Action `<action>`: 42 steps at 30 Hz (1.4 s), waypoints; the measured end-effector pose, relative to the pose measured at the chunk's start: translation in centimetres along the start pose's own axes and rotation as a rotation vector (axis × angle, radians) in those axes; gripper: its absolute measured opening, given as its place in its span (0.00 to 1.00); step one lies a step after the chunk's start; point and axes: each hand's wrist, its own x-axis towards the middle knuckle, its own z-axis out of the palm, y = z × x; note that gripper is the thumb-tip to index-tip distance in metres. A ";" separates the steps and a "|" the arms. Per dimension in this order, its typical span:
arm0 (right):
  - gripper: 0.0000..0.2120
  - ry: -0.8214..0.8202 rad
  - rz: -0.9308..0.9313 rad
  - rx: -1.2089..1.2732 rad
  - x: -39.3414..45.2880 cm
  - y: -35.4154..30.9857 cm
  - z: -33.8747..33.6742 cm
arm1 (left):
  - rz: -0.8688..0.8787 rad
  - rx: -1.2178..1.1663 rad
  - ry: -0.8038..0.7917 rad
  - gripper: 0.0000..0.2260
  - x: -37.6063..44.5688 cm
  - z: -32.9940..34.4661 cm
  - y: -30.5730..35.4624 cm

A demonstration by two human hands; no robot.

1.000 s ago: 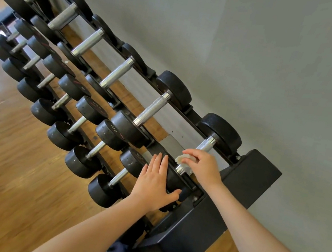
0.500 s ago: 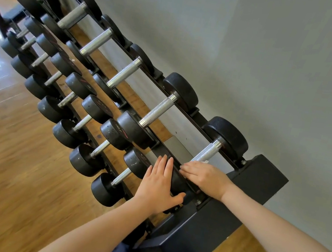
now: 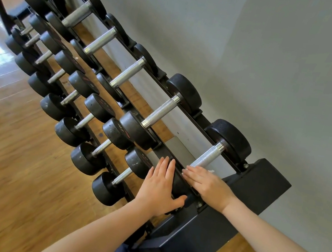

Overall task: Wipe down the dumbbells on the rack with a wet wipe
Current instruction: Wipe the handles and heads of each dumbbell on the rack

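Two hands lie on the near head of the rightmost dumbbell (image 3: 208, 155) on the top shelf. Left hand (image 3: 159, 188): fingers straight and together, laid flat against the left face of that black head, thumb spread out under it; nothing is grasped. Right hand (image 3: 206, 183): fingers extended and pressed flat on top of the same head, fingertips pointing left, just at the near end of the knurled metal handle. A small white edge shows at the far side of the right hand, beside the handle; it looks like the wet wipe (image 3: 210, 171), trapped under the palm, but most of it is hidden. The two hands are close together, not touching.

The dumbbell rests across the top rails of the black rack (image 3: 260, 187), far head near the grey wall (image 3: 262, 54), at the right end beside the solid end panel. More dumbbells fill the top shelf in a row running to the far left. A lower shelf, nearer and to the left, holds two rows of smaller dumbbells. The rack stands on a wood floor (image 3: 11, 154), with a bright glare patch at the far left. Both forearms are bare. Dark blue clothing shows at the bottom edge.
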 end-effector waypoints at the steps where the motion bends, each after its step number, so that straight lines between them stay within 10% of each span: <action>1: 0.27 0.004 0.023 -0.004 0.4 0.0 0.2 | 0.003 -0.003 0.000 0.45 0.0 0.0 0.0; 14: 0.19 0.112 0.096 -0.035 0.2 -0.4 0.4 | -0.002 0.018 -0.011 0.44 -0.2 -0.3 0.1; 19: 0.15 0.355 0.514 -0.135 0.4 1.6 -0.6 | 0.004 0.000 -0.015 0.44 -0.2 -0.3 0.1; 42: 0.37 0.009 0.793 -0.086 2.0 -0.1 -0.4 | 0.016 -0.012 0.025 0.44 -0.1 -0.1 -0.1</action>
